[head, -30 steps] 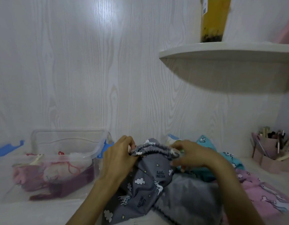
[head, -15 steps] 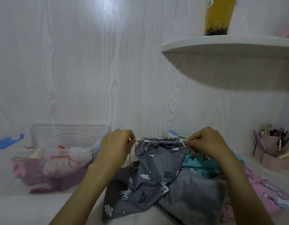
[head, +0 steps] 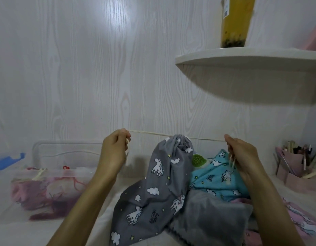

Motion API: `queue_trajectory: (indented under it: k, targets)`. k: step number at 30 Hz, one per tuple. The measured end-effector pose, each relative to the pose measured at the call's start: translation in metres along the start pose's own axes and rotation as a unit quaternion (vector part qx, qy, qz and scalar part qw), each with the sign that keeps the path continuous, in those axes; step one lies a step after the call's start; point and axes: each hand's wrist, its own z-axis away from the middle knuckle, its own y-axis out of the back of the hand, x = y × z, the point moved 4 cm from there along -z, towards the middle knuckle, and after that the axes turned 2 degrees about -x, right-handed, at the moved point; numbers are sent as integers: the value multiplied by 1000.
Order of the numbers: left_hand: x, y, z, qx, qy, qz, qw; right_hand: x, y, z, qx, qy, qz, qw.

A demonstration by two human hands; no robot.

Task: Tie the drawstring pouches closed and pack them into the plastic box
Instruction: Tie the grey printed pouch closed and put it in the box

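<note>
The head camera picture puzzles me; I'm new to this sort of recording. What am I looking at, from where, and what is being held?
There is no machine here: a person wears a camera on the head, looking forward and down at their own two bare hands. The left hand and the right hand each pinch an end of a cream drawstring, stretched taut between them. It runs through the gathered neck of a grey unicorn-print pouch. Beside it lie a blue unicorn-print pouch and pink fabric. To the left stands a clear plastic box with pink and maroon pouches already inside.
</note>
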Motion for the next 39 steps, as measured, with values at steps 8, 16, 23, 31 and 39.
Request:
queue_trajectory:
  k: [8, 16, 23, 31, 39]
  targets:
    - [-13, 13, -5, -44, -97, -461, 881, 0, 5, 7, -173, -34, 432, 884]
    - [-8, 0, 6, -46, -153, -469, 869, -16, -63, 36, -270, 169, 353, 880]
    - [-20, -47, 31, -177, -73, -400, 896, 10, -74, 28, -255, 140, 369, 883]
    - [-23, -50, 28, -118, -15, -259, 959, -13, -92, 58, -257, 268, 355, 858]
    - [-7, -28, 21, -93, -60, -200, 974, -25, -94, 63, -105, 333, 419, 838]
